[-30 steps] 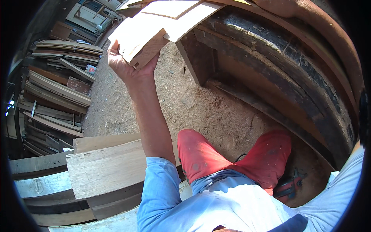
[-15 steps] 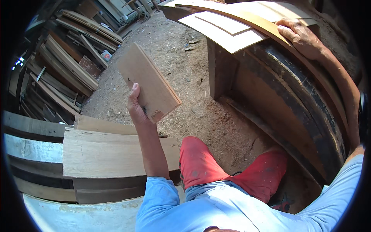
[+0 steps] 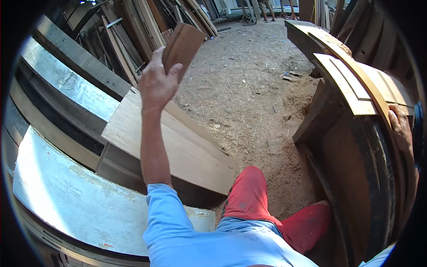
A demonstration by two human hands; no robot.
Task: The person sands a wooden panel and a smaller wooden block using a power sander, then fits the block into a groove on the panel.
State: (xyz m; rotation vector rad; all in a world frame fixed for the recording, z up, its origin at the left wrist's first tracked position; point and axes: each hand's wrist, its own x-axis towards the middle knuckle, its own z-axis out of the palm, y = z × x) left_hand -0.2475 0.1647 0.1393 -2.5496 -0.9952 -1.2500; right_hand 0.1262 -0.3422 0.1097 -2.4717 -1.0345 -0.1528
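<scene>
My left hand (image 3: 158, 84) is raised at the upper left, its fingers and thumb closed round a short wooden board (image 3: 186, 44), tilted upright; it may be more than one layer. At the right, my right hand (image 3: 401, 127) rests with bent fingers on the edge of a long brown wooden strip (image 3: 362, 75). This strip lies along the top of a dark, worn wooden bench (image 3: 378, 155). Beside the strip, pale thin panels (image 3: 344, 86) lie on the bench top, one overlapping another. Part of my right forearm falls at the picture's dark rim.
Left of me, a pale plywood sheet (image 3: 178, 147) lies across long boards, near a whitish-blue worn panel (image 3: 80, 191). Planks (image 3: 138, 26) lean at the back left. Shavings cover the dirt floor (image 3: 240, 107), with small wood scraps (image 3: 290, 76). Other people's legs (image 3: 267, 11) show far off.
The view has swung left, so the bench sits further right. My left hand has turned the board, now showing its narrow edge and darker side. My right hand remains on the strip.
</scene>
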